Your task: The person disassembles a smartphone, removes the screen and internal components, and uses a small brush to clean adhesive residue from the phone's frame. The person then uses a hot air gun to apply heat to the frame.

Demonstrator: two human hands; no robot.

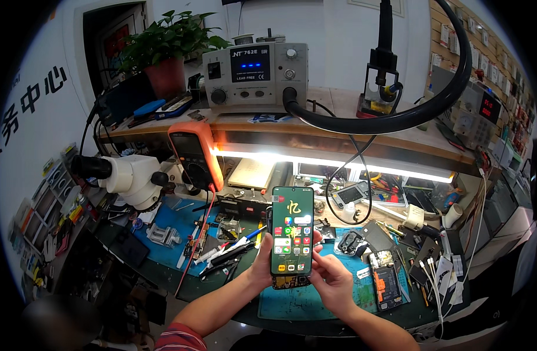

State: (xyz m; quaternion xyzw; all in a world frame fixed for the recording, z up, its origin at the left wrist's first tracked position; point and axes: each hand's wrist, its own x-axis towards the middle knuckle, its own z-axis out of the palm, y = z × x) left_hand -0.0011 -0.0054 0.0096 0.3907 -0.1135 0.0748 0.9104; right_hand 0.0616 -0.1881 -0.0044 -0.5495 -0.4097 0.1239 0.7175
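Note:
My left hand (260,264) grips a smartphone (292,213) along its left side and holds it upright, screen toward me. The screen is lit, with green wallpaper, a gold character and rows of app icons. Bare internal parts (289,282) show below the screen at its lower end. My right hand (330,276) holds the phone's lower right edge, thumb against it and other fingers partly hidden behind. Beneath both hands lies a teal work mat (297,304). An opened phone with an orange part (385,281) lies on it to the right of my right hand.
A microscope (128,181) and an orange multimeter (195,161) stand left. Tools (233,251), small parts and white cables (433,281) crowd the bench (180,284). A soldering station (254,76), thick black hose (362,121), potted plant (163,58) and power supply (470,114) occupy the shelf.

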